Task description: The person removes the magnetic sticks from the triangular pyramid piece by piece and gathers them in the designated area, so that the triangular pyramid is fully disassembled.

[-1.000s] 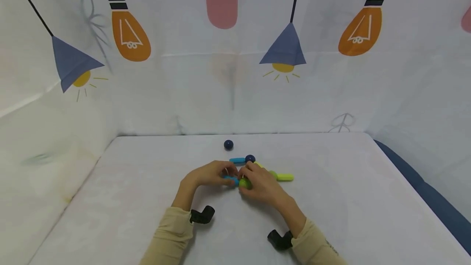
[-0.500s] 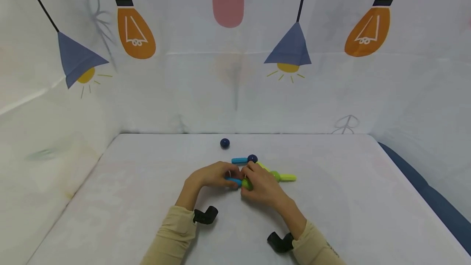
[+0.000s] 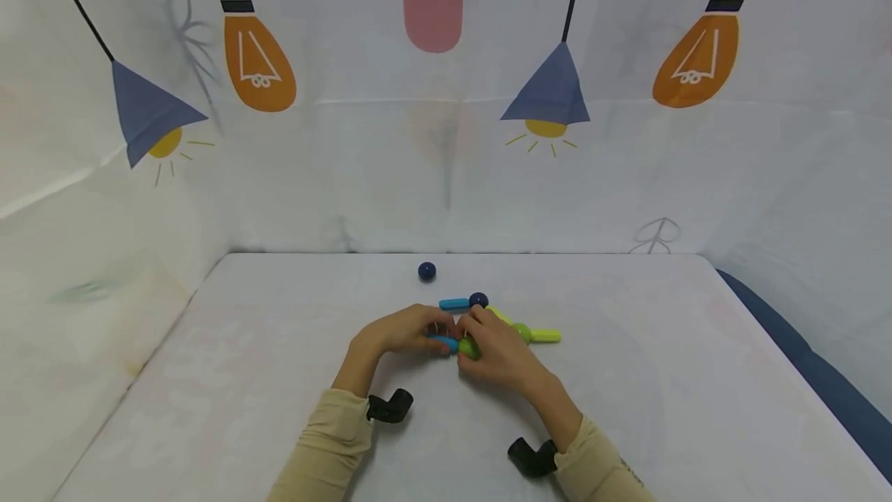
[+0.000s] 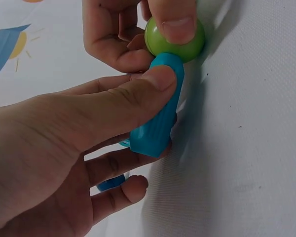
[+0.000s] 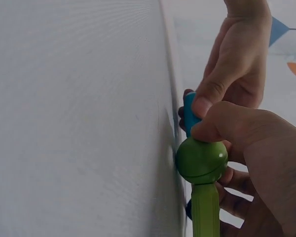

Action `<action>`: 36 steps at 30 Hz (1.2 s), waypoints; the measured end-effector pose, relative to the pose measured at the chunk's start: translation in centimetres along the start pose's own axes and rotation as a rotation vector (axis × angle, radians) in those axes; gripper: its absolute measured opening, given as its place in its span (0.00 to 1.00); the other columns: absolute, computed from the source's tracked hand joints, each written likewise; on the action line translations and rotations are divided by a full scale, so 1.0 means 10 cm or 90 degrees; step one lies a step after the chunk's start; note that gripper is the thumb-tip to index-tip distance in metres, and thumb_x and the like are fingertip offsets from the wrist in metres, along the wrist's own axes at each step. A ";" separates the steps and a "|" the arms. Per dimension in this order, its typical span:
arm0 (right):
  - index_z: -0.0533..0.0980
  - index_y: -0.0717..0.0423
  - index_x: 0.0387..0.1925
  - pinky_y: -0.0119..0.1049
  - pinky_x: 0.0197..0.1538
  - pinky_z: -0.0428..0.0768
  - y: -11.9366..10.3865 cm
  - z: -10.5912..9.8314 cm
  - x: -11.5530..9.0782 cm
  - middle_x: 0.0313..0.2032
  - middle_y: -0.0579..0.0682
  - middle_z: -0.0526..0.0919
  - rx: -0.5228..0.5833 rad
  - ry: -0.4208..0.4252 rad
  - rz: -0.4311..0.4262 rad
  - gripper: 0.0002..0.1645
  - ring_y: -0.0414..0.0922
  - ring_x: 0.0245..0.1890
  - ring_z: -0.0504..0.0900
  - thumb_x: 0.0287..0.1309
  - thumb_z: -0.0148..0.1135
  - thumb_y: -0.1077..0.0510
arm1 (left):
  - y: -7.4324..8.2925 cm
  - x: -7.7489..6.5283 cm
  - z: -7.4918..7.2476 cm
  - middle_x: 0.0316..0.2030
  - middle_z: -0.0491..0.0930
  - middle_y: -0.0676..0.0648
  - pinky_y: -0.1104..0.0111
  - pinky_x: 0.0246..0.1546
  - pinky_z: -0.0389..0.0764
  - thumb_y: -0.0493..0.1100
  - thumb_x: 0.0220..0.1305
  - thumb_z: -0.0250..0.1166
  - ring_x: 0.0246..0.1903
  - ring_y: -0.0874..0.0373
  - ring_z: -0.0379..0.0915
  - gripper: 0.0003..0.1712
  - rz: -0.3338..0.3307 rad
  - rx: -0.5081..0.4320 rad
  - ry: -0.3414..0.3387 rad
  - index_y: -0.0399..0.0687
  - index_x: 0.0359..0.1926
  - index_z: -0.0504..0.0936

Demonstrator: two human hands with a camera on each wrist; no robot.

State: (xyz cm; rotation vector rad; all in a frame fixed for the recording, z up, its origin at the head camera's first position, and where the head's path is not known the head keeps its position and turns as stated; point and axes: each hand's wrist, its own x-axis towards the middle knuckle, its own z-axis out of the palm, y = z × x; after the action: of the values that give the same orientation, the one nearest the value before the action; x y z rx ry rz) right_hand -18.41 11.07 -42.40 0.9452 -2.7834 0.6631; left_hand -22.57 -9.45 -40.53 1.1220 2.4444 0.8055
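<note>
My left hand pinches a short blue rod between thumb and fingers, just above the white table. One end of this rod meets a glossy green ball. The thumb and fingers of my right hand grip that ball. In the right wrist view a green ball shows by my right thumb, with a yellow-green rod running from it. Beyond the right hand in the head view, another green ball joins a yellow-green rod. Part of the piece is hidden under the right hand.
Behind the hands, another blue rod joins a dark blue ball, and a yellow-green rod slants from near it. A loose dark blue ball lies near the back edge of the white table. White printed cloth hangs behind.
The head view has shifted slightly. Both hands stay nearly in place, holding the blue rod and green ball end to end throughout.
</note>
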 end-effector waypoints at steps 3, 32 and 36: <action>0.75 0.48 0.37 0.27 0.35 0.67 -0.01 -0.01 0.00 0.33 0.40 0.67 0.001 -0.004 0.001 0.14 0.36 0.33 0.65 0.47 0.68 0.54 | -0.01 -0.01 -0.01 0.38 0.80 0.53 0.67 0.44 0.76 0.43 0.60 0.66 0.38 0.63 0.73 0.08 0.005 0.022 0.004 0.49 0.41 0.80; 0.74 0.44 0.39 0.29 0.38 0.70 0.02 -0.21 -0.03 0.35 0.40 0.68 0.062 -0.157 0.054 0.11 0.37 0.35 0.67 0.55 0.65 0.49 | -0.47 -0.28 -0.18 0.40 0.78 0.48 0.54 0.43 0.76 0.43 0.59 0.66 0.42 0.53 0.74 0.11 -0.247 0.068 0.250 0.50 0.44 0.81; 0.74 0.44 0.38 0.29 0.38 0.71 0.06 -0.25 -0.03 0.34 0.39 0.71 0.099 -0.149 0.049 0.07 0.37 0.34 0.70 0.59 0.61 0.50 | -0.46 -0.30 -0.19 0.44 0.77 0.46 0.53 0.45 0.76 0.44 0.59 0.66 0.45 0.51 0.74 0.15 -0.242 0.068 0.246 0.49 0.48 0.79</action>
State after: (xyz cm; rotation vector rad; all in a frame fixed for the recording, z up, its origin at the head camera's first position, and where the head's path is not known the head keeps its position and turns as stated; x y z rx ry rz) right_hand -18.54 12.78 -40.42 1.0085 -3.0226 0.8404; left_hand -24.31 -14.82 -41.67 0.5335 2.9212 0.8351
